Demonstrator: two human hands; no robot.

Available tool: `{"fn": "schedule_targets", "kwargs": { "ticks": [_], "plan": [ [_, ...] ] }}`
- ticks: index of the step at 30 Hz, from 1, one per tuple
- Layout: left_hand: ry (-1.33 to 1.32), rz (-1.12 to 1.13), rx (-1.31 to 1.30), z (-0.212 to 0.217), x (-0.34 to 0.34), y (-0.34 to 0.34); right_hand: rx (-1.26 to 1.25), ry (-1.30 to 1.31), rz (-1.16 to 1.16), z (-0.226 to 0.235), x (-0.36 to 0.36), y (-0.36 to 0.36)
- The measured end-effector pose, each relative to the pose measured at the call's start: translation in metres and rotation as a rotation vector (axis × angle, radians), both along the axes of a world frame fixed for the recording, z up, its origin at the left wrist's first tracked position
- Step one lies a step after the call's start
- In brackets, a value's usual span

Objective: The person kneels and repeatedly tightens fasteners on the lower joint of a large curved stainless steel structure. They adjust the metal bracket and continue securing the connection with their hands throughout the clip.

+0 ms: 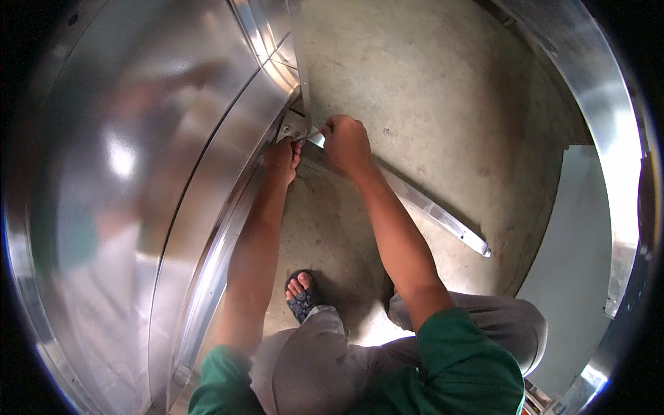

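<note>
Low on a shiny steel cabinet, a light metal bracket [293,123] with round holes or bolt heads stands at the cabinet's bottom corner. My left hand [279,155] is against it, its fingers curled; what they grip is too small to make out. My right hand [348,143] is closed around one end of a thin, shiny metal hand tool [310,135], whose exact kind does not show. The tool slants from my right fist toward the bracket, its far end close to my left fingertips.
The steel cabinet [138,207] fills the left side. A long metal bar [443,217] slants over the concrete floor [443,76] beyond my right forearm. A grey panel [577,235] and a curved-looking metal edge [615,104] bound the right. My sandalled foot [301,296] is below my hands.
</note>
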State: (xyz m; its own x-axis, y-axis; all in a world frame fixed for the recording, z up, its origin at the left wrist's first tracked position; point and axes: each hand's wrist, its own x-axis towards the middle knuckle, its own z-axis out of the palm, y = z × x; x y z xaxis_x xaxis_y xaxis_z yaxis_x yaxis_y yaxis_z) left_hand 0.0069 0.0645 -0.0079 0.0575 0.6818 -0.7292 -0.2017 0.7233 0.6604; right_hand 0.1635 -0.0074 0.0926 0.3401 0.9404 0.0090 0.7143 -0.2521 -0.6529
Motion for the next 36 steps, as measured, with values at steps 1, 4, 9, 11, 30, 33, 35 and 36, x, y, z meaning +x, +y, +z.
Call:
{"fn": "schedule_targets", "kwargs": {
  "ticks": [1, 4, 9, 11, 30, 33, 35, 36],
  "plan": [
    [-0.134, 0.084, -0.072, 0.002, -0.003, -0.001, 0.01, 0.025, -0.019, -0.002, 0.002, 0.002],
    [-0.404, 0.231, -0.177, 0.004, -0.009, -0.004, 0.153, 0.094, -0.089, -0.017, -0.01, -0.007],
    [-0.48, 0.118, -0.07, 0.001, -0.014, -0.007, 0.331, 0.13, -0.251, -0.021, -0.029, -0.01],
    [-0.492, 0.136, -0.038, 0.005, -0.017, -0.008, 0.409, 0.192, -0.169, -0.013, -0.026, -0.004],
    [0.839, -0.311, 0.747, 0.004, -0.012, -0.03, -0.241, 0.357, -0.118, -0.12, -0.083, -0.083],
    [0.902, -0.373, 0.842, 0.012, -0.012, -0.031, -0.266, 0.389, -0.122, -0.128, -0.09, -0.082],
    [0.962, -0.438, 0.888, 0.011, -0.012, -0.028, -0.216, 0.338, -0.06, -0.134, -0.096, -0.08],
    [0.992, -0.471, 0.888, 0.01, -0.013, -0.026, -0.226, 0.315, -0.033, -0.135, -0.1, -0.078]
  ]
}}
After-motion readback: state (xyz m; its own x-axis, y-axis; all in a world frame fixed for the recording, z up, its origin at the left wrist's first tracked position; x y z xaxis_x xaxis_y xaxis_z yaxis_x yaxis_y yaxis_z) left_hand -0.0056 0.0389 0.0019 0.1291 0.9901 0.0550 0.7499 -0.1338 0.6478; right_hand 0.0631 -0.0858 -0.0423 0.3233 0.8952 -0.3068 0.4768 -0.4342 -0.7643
